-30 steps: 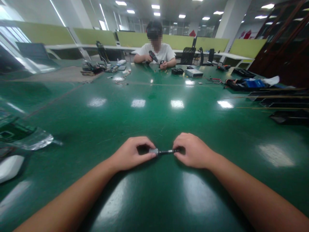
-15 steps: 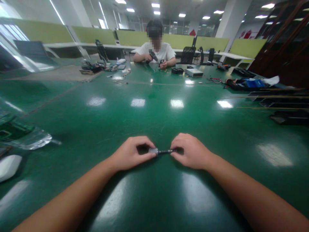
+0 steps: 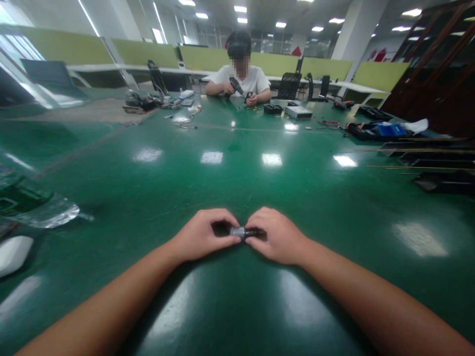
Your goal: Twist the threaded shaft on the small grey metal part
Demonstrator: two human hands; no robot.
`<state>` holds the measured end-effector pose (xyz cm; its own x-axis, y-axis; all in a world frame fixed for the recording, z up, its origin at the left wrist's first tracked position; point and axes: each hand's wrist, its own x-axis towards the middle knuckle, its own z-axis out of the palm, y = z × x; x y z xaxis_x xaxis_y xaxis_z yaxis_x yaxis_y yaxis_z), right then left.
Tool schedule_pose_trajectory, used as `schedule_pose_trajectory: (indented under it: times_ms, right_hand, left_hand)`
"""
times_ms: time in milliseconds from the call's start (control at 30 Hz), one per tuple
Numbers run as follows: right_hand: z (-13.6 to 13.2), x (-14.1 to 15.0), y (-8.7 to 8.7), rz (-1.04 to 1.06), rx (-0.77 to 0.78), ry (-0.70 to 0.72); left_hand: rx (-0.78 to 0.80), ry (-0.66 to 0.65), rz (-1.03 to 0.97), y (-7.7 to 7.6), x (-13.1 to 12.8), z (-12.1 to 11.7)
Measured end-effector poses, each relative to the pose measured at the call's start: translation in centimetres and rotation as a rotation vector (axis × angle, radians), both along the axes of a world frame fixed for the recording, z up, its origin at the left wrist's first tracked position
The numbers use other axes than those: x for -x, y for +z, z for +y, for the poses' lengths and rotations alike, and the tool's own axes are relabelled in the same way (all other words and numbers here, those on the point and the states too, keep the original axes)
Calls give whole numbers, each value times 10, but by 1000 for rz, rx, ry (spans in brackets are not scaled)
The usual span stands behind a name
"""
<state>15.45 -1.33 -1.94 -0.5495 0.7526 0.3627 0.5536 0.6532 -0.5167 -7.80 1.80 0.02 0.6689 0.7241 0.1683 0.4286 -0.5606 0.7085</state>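
Note:
Between my two hands, low over the green table, lies a small grey cylinder with a thin dark shaft. My left hand pinches its grey end between thumb and fingers. From the other side, the thumb and fingertips of my right hand close on the dark part, right against the grey end. The shaft runs back into the gap of my right hand, partly covered by the fingers. What kind of tool or part it is cannot be made out.
To the left lie a clear plastic bottle and a white object. Across the table sits a person holding a dark drill-like tool. Dark trays and a tool bag are at the right.
My right hand has slid left along the dark shaft, up to the grey end. My left hand has stayed in place with its pinch.

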Motion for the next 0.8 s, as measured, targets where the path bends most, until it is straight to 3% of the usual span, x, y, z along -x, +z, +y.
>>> schedule_pose_trajectory:
  times_ms: [433, 800]
  right_hand:
    - [0, -3, -4, -11, 14, -6]
    - [-2, -3, -1, -36, 11, -7]
  left_hand:
    - [8, 31, 6, 1, 0, -2]
    - [169, 2, -44, 2, 0, -3]
